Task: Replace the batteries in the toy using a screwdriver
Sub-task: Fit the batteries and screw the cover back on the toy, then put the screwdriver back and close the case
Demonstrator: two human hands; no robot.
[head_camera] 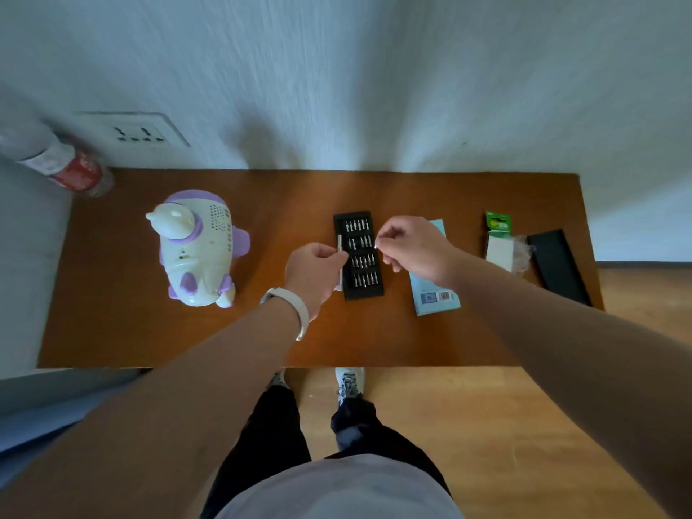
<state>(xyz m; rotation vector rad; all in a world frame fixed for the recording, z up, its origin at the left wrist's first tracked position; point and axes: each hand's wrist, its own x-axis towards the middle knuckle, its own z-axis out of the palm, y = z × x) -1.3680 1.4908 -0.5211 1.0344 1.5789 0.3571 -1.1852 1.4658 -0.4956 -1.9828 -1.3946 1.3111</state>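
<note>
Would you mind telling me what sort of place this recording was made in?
Probably a room in a home or hotel: a small wooden table stands against a textured white wall with a power socket, over a wood-look floor.

left hand (312, 273) is covering part of the screwdriver handle (340, 252). right hand (413, 249) is pinching something too small to identify. bottle (48, 155) is blurring out, its far end leaving frame left.
</note>
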